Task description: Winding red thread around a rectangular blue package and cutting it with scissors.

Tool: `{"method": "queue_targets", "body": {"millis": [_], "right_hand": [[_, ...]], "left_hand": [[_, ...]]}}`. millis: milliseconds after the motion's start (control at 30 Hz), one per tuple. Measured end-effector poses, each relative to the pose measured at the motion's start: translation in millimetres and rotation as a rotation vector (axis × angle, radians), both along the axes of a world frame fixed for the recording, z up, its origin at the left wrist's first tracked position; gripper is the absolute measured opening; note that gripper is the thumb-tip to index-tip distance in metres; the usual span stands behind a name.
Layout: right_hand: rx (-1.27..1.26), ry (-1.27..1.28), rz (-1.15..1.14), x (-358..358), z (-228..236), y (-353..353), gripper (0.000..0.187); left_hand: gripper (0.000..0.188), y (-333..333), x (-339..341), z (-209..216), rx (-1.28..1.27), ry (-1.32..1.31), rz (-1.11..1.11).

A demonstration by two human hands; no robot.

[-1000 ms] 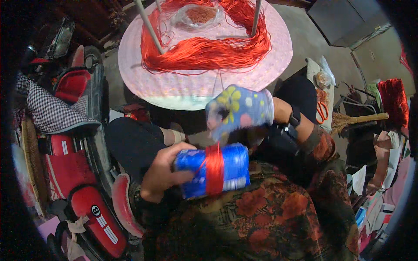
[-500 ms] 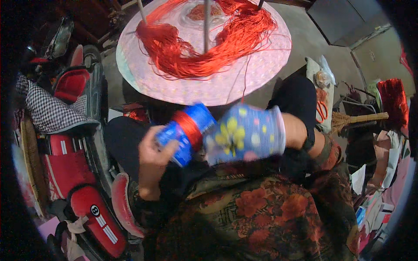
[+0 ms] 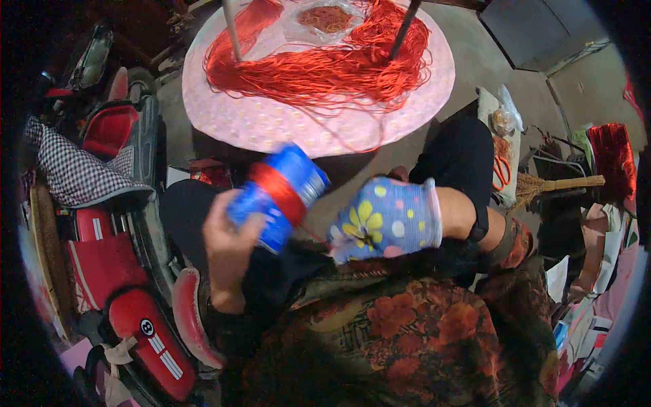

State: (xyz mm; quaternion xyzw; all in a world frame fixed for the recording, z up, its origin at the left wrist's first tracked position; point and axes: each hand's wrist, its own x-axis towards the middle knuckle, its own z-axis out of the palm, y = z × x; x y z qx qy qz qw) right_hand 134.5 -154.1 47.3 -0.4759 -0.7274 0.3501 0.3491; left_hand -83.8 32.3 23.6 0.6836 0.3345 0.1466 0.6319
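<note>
The left hand (image 3: 230, 237) holds the blue pack (image 3: 305, 175), its fingers and thumb closed round the near left end. The pack is tilted, its free end pointing far and to the right, and it is above the lap, near the middle of the scene and just short of the table (image 3: 285, 132). A band (image 3: 278, 193) of red cord goes round the pack's middle. To the right, apart from the pack, is the right hand (image 3: 386, 224) in a pale blue glove with yellow flowers and white dots. Its fingers are curled at the left end of the glove; I cannot tell whether they grip anything. A thin red strand (image 3: 313, 235) shows between the pack and the glove. At the far side, the round table has a pink cover with a skein (image 3: 305, 74) of red cord spread over it. A left post (image 3: 232, 30) and a right post (image 3: 405, 30) rise through the skein, and a clear bag (image 3: 325, 20) with reddish stuff inside lies beyond its near stretch. On the right, orange-handled scissors (image 3: 501, 173) lie on a narrow pale bench (image 3: 487, 115), and a broom (image 3: 559, 183) is just right of them. On the left are a red scooter (image 3: 152, 342) and a checked cloth (image 3: 88, 173).
</note>
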Motion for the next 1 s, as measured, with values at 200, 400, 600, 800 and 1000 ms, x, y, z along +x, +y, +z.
{"method": "queue_targets", "body": {"millis": [200,400,600,800,1000], "right_hand": [[-0.237,0.216,-0.363,35.1,-11.5,24.7,0.022],[-0.018,0.052,-0.141,0.2,-33.2,-3.9,0.020],[-0.167,-0.209,0.022,12.9,20.8,23.2,0.016],[-0.295,0.330,-0.358,48.2,-10.1,29.8,0.027],[-0.190,0.052,-0.174,15.1,-32.3,-5.6,0.020]], "left_hand": [[0.055,-16.1,-7.6,-1.7,-0.495,-0.269,-0.427],[0.043,-18.9,0.7,8.0,-0.334,-0.340,0.247],[0.042,-28.6,13.9,-7.6,-0.295,0.127,-0.382],[0.058,-2.4,-21.0,3.7,-0.493,-0.296,-0.509],[0.049,5.8,-19.7,6.0,-0.625,-0.611,0.272]]}}
